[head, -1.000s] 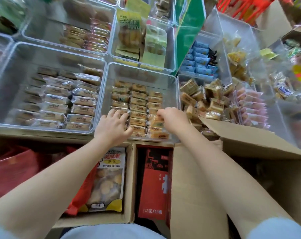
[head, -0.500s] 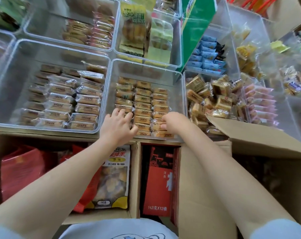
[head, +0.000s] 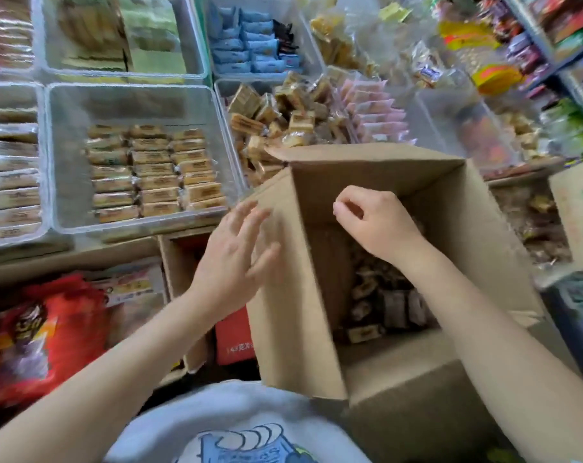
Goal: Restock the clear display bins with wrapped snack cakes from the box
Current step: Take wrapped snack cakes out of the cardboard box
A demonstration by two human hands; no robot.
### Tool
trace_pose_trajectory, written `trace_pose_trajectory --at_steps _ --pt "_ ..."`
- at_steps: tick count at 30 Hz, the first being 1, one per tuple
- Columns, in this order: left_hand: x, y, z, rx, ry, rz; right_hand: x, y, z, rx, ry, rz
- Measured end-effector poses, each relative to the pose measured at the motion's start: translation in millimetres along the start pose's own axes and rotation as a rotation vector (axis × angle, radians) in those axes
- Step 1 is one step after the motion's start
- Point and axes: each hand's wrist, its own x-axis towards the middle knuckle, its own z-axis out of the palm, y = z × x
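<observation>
A crowded shop display of clear plastic bins fills the background, with shelves of bright packets at the upper right. We stand over an open cardboard box (head: 377, 182), its flaps raised, just in front of the bins. Our left hand (head: 231, 259) hovers with fingers spread and straight against the outer face of the box's left flap, holding nothing. Our right hand (head: 373, 222) hangs over the box's open mouth, fingers loosely curled and thumb near the forefinger; whether it pinches anything we cannot tell through the blur. Wrapped snack cakes (head: 383, 305) lie jumbled in the bottom of the box, below the right wrist. To the left, a clear display bin (head: 133, 101) holds three neat rows of tan wrapped cakes (head: 153, 172), with bare space at its far end. Beside it, a further bin (head: 223, 95) is heaped with square cakes and pink packets. A red snack bag (head: 39, 332) sits in a lower carton at the left.
</observation>
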Motion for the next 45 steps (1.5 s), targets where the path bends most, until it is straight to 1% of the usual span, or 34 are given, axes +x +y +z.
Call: trace_pose_trajectory --at_steps 2,4,7,8,10,13,17,20,22,24,26,28,31,32,34,37,38,40,43,45 --pt "-19.7 35.9 27.2 -0.133 -0.013 -0.014 -9.3 33.6 15.6 -0.114 -0.193 0.070" --pt "-33.5 57.7 51.0 -0.204 0.004 -0.059 -12.9 57.8 39.0 -0.258 -0.404 0.080" --pt "-41.8 68.4 71.4 -0.326 0.058 -0.129 -9.7 85.2 85.9 -0.376 -0.696 0.072" --pt "-42.8 68.8 74.1 -0.373 0.078 -0.144 -7.5 93.2 101.2 -0.402 -0.769 0.069" --pt "-42.6 68.8 75.4 -0.414 0.102 -0.158 -2.6 107.6 126.4 -0.414 -0.841 0.034" --pt "-42.0 68.5 74.8 -0.398 0.111 -0.170 2.8 125.7 157.2 -0.398 -0.866 -0.058" --pt "-42.3 68.8 77.2 -0.388 0.125 -0.188 -0.8 133.2 201.9 -0.436 -0.939 -0.069" --pt "-42.3 70.7 78.9 -0.379 0.133 -0.203 -13.0 131.6 228.3 -0.425 -0.884 -0.093" --pt "-41.6 72.5 79.8 -0.367 0.133 -0.207 -13.6 133.1 230.5 -0.337 -0.831 -0.043" --pt "-40.7 73.8 79.5 -0.361 0.131 -0.210 -2.1 133.3 214.7 -0.237 -0.804 0.032" --pt "-40.0 75.1 77.6 -0.355 0.130 -0.214 17.3 130.8 186.2 -0.114 -0.831 0.106" --pt "-38.0 76.3 73.3 -0.339 0.141 -0.215 34.3 123.8 151.4 0.132 -0.834 0.192" --pt "-28.4 73.9 60.8 -0.237 0.206 -0.226 36.4 101.7 91.3 0.633 -0.753 0.341" --pt "-24.2 73.3 55.6 -0.193 0.230 -0.217 31.7 91.7 73.7 0.812 -0.728 0.362" --pt "-15.5 74.0 45.0 -0.129 0.251 -0.146 16.1 67.0 42.3 1.110 -0.675 0.341" --pt "-3.2 80.7 32.1 -0.069 0.250 -0.002 -3.4 31.6 14.5 1.351 -0.541 0.315" --pt "-0.1 82.5 27.8 -0.071 0.253 0.025 -8.2 18.7 8.5 1.399 -0.494 0.311" --pt "3.3 82.9 17.0 -0.105 0.301 0.070 -14.2 -7.9 3.1 1.418 -0.404 0.275" --pt "0.6 74.7 -11.4 -0.179 0.416 0.115 -16.5 -50.0 1.4 1.309 -0.306 0.231" --pt "-3.9 64.2 -39.7 -0.267 0.450 0.067 -14.4 -76.7 4.3 1.182 -0.298 0.205"
